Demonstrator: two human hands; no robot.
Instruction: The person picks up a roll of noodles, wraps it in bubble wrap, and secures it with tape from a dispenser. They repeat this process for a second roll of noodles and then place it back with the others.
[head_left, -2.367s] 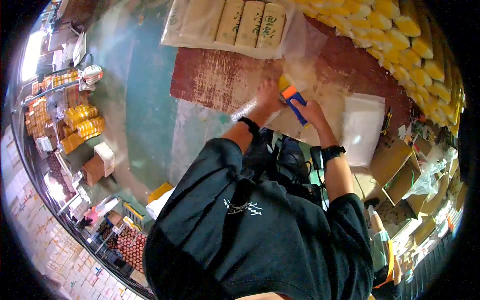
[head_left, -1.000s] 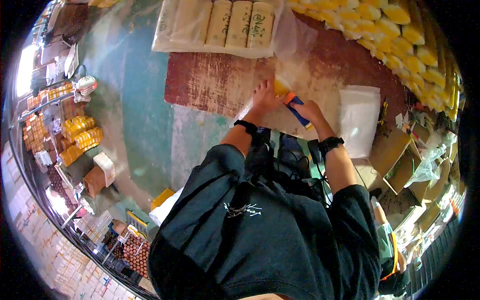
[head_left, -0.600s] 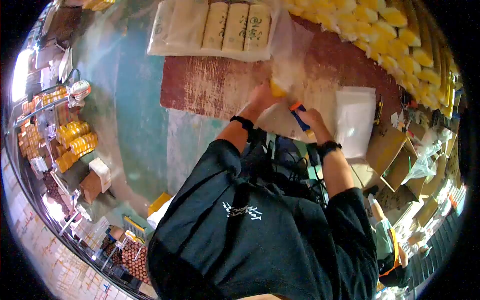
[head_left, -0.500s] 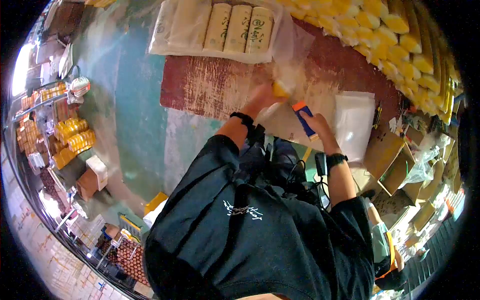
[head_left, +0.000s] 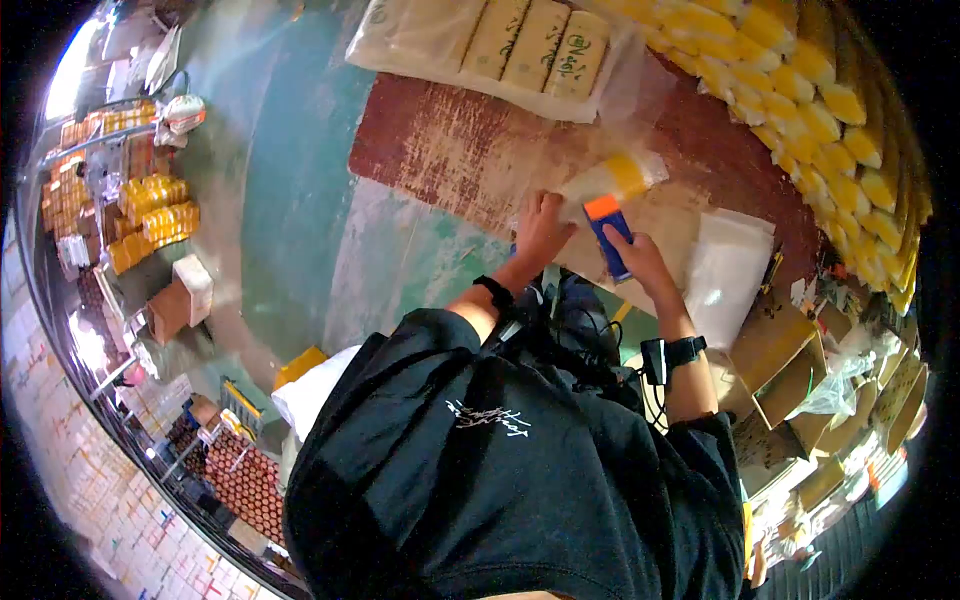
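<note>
On the worn red-brown board lies a clear plastic packet with a yellow band near its far end. My left hand is at the packet's near left end, fingers curled and thumb towards it; the edge between them is hard to make out. In my right hand is a dark blue, box-shaped tool with an orange end. That orange end points up at the packet, close to its near side.
At the far edge, clear wrap holds several pale rolls with green writing. Yellow-ended packets are piled high at the far right. A stack of clear plastic sheets lies right of my right hand, beside open cardboard boxes.
My left hand has drawn back from the yellow part towards the packet's near end. The packet now shows stretched out on the board. My right hand keeps the blue tool; the view has shifted slightly.
</note>
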